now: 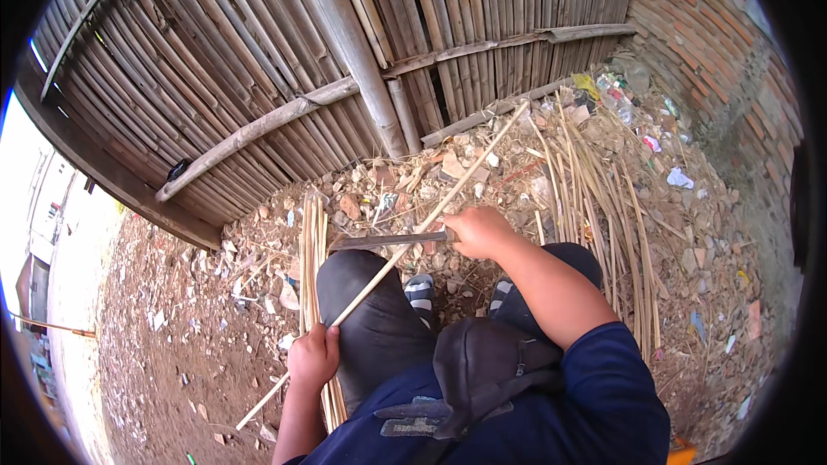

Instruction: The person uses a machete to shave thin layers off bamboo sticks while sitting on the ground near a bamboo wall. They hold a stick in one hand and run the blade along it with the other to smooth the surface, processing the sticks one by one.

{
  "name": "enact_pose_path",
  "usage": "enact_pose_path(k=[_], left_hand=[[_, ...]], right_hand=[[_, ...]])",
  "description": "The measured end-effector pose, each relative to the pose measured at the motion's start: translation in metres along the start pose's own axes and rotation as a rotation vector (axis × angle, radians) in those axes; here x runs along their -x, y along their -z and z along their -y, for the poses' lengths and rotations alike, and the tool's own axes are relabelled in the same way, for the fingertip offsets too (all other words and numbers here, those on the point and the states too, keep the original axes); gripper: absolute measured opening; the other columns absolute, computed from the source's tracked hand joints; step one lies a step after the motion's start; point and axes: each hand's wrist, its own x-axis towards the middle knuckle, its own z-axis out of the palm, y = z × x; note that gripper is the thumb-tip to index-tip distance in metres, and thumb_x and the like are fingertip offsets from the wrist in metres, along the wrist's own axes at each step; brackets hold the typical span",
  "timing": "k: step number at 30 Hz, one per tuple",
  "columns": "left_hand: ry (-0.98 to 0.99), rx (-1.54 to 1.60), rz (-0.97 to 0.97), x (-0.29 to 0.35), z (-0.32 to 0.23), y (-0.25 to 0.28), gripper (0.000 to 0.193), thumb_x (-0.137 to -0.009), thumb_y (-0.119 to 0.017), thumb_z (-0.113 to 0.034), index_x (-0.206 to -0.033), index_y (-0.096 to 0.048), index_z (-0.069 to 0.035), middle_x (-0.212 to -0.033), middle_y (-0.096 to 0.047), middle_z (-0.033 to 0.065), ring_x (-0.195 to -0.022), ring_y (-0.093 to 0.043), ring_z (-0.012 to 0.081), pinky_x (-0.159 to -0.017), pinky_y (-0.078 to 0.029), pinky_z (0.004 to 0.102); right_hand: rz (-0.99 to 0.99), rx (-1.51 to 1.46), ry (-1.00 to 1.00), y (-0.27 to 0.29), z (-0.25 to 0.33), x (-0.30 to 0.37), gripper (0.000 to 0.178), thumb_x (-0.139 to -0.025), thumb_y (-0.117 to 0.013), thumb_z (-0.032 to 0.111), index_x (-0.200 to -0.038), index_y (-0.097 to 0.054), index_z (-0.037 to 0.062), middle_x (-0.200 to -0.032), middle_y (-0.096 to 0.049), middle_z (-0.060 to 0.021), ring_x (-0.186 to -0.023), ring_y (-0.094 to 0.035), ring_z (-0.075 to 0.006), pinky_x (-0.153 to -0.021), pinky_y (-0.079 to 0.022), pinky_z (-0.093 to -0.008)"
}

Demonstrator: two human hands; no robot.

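A long, pale bamboo strip (370, 287) runs slantwise across my lap, from low on the left to the fence's foot. My left hand (312, 357) is closed around its lower part, beside my left thigh. In my right hand (480, 231) is the handle of a long knife (370, 242). Its straight, dark blade points left and crosses the strip above my knees; whether the edge bites into it I cannot tell. By my left leg lies a bundle of split strips (312, 232), partly hidden by my knee and arm.
More long strips (586, 181) lie loosely on the ground to my right. Ahead stands a bamboo fence (258, 60) with a thick post, meeting a brick wall (715, 43) at the right. Stones, rubble and plastic litter (679, 177) cover the dirt around my sandalled feet.
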Motion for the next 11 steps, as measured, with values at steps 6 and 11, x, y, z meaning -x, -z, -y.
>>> enact_pose_path(k=[6, 11], left_hand=[[-0.001, 0.150, 0.043, -0.007, 0.000, -0.002, 0.035, -0.101, -0.059, -0.033, -0.081, -0.054, -0.004, -0.066, -0.064, 0.0228, -0.063, -0.064, 0.0471, -0.059, -0.050, 0.0563], [0.062, 0.122, 0.100, -0.005, -0.006, 0.006, 0.036, -0.100, -0.059, -0.036, -0.083, -0.056, -0.006, -0.070, -0.066, 0.0243, -0.070, -0.067, 0.0479, -0.063, -0.051, 0.0584]], right_hand=[[-0.106, -0.310, -0.240, -0.007, -0.045, -0.016, 0.038, -0.081, -0.072, 0.025, -0.114, -0.070, 0.0051, -0.106, -0.072, -0.0214, -0.101, -0.068, -0.0383, -0.090, -0.055, -0.0457], [-0.093, -0.177, -0.198, 0.000, -0.027, -0.006, 0.043, -0.081, -0.074, 0.028, -0.118, -0.069, 0.0071, -0.112, -0.071, -0.0215, -0.104, -0.069, -0.0382, -0.092, -0.055, -0.0463]])
